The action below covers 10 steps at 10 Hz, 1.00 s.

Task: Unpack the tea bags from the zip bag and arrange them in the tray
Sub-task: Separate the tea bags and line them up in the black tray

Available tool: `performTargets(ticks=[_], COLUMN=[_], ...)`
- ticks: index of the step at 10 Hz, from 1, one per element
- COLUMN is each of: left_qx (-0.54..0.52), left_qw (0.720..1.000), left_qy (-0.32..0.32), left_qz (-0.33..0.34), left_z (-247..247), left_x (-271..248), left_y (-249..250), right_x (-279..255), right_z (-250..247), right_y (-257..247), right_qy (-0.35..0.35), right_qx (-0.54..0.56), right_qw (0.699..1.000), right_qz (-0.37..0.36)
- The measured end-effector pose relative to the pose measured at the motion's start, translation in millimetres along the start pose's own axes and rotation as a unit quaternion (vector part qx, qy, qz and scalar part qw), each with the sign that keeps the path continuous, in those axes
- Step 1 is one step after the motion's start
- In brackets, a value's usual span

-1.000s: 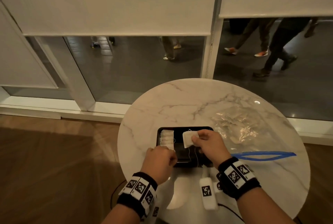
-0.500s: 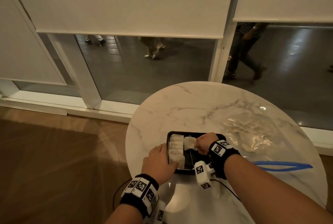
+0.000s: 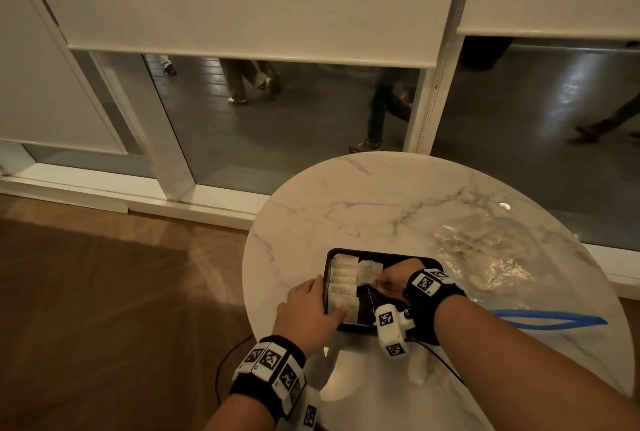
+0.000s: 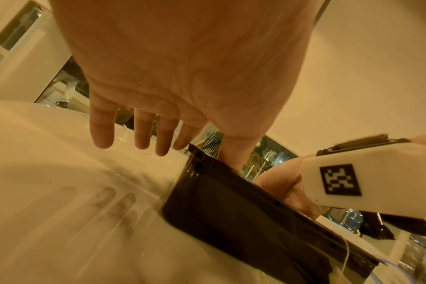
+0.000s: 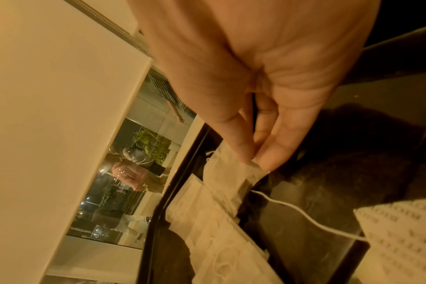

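The zip bag is barely made out at the bench's right edge. A tea bag is pinched by the right hand in the tray, its lean unclear; the tray's left rim is touched by the left hand, fingers straight.

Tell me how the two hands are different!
The right hand reaches inside the black tray and pinches a tea bag between thumb and finger; the left hand holds nothing. The left hand's fingers are straight and spread at the tray's edge; the right hand's are curled. Both wear marker wristbands.

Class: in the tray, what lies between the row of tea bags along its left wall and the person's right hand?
One tea bag, pinched by the right hand, lying beside the row in the tray. Head view shows it.
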<state>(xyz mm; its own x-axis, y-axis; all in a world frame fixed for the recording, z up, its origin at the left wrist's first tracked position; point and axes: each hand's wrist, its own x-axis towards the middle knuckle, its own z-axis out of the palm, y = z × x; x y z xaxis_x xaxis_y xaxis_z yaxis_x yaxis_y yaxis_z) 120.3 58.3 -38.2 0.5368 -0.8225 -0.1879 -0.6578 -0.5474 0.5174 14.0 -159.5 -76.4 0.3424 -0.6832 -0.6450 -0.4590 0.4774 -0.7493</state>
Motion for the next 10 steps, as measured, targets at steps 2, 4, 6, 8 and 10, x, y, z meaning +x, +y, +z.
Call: performTargets(ticks=[2,4,6,8,10], left_qx=[-0.021,-0.059,0.023,0.078,0.123], left_qw=[1.000,0.994,0.984,0.974,0.972], left_qy=[0.009,0.084,0.121,0.066,0.054], left_qz=[-0.006,0.044,0.131,0.204,0.194], left_z=[-1,1,3,11,24], left_x=[-4,-12,-22,-27,-29], left_y=[3,9,26,45,48], right_x=[-4,-15,-42,-106,-150], right_z=[-6,-15,-20,-34,-61], right_y=[2,-6,-21,-35,-15], right_qy=[-0.025,-0.019,0.021,0.015,0.015], right_qx=[-0.042,-0.053,0.009,0.079,0.049], right_qw=[0.999,0.998,1.000,0.996,0.986], right_qz=[-0.008,0.001,0.020,-0.038,-0.157])
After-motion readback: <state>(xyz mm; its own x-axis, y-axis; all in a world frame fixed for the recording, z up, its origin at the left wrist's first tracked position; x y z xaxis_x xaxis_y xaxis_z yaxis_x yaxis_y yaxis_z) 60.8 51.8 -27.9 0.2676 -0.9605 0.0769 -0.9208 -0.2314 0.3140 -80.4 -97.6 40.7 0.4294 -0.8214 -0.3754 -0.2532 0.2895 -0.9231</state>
